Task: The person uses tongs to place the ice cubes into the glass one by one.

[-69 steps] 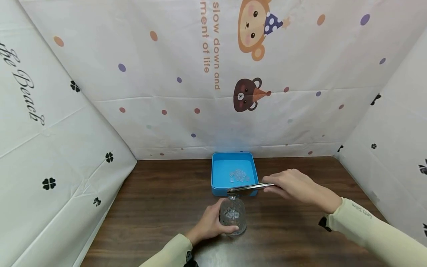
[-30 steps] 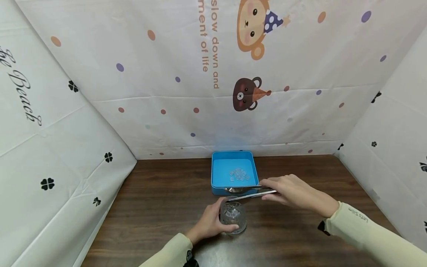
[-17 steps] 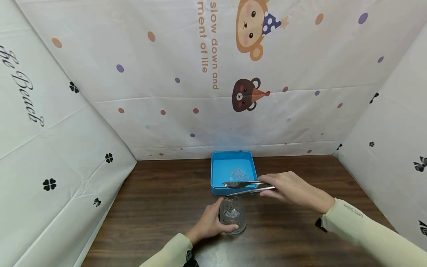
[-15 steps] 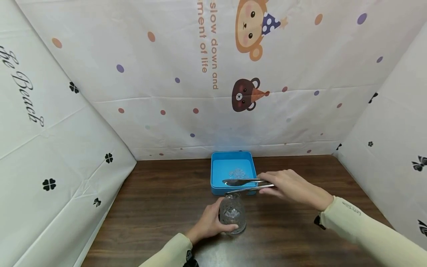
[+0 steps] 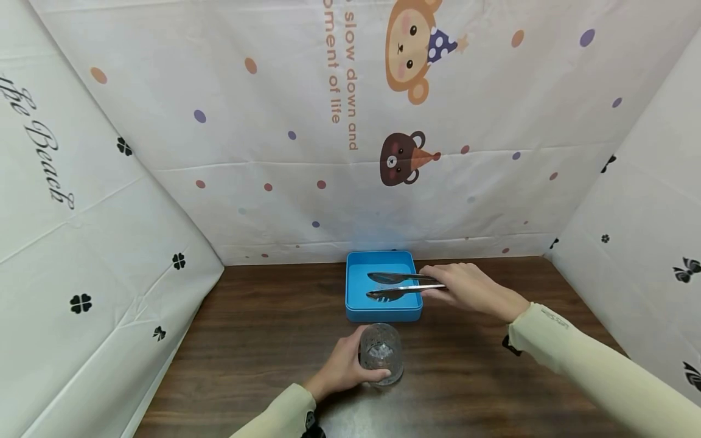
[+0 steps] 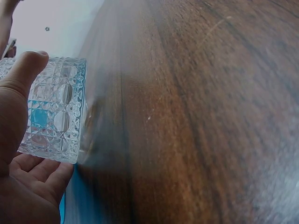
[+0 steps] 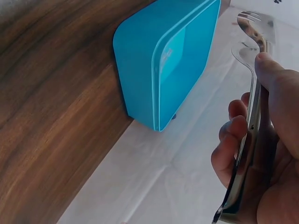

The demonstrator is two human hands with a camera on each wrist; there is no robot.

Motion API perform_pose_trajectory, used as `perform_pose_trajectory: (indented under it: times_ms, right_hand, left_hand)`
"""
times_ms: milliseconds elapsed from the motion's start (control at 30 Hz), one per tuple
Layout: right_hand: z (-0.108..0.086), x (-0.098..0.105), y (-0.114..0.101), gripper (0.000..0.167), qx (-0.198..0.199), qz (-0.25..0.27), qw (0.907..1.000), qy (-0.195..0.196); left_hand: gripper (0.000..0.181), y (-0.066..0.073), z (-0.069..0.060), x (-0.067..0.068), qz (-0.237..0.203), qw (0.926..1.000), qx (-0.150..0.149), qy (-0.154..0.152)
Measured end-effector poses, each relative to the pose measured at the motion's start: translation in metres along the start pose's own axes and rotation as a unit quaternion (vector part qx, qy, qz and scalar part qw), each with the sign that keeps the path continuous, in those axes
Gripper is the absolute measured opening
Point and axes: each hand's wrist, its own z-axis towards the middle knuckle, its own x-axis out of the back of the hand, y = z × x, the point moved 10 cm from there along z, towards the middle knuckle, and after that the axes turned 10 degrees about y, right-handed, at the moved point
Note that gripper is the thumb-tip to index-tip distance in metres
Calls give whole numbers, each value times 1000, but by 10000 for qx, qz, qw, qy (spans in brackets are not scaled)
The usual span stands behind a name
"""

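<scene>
Two things are held: the left hand [image 5: 349, 363] clasps a patterned glass [image 6: 56, 109] with clear pieces [image 5: 380, 351] inside, on the desk [image 5: 263, 316], while the right hand [image 5: 465, 289] pinches metal tongs [image 5: 391, 278], their ends apart, above the blue box [image 5: 383, 316]. Printing on the back cloth [image 5: 246, 121] reads "slow down and" and "oment of life", on the left cloth [image 5: 109, 231] "Beach"; lettering [image 5: 555, 317] on the right sleeve [image 5: 569, 347] is illegible. The tongs screen part of the box's floor.
</scene>
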Motion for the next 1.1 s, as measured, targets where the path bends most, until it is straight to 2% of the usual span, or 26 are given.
perform_pose_trajectory:
  times_ms: [200,400,567,1100]
  right_hand:
    - [9,-7,14,49,-364,152,9989,-238]
    - [20,-11,20,49,-202,118,9996,-165]
    - [28,-19,31,52,-397,155,9986,-315]
    - [46,-35,59,50,-347,-183,9975,-585]
  left_hand:
    - [77,0,0,0,-16,10000,31,2]
    - [77,-1,0,0,-61,10000,10,17]
    - [77,-1,0,0,-41,10000,-8,29]
    - [79,2,1,0,23,10000,-58,57]
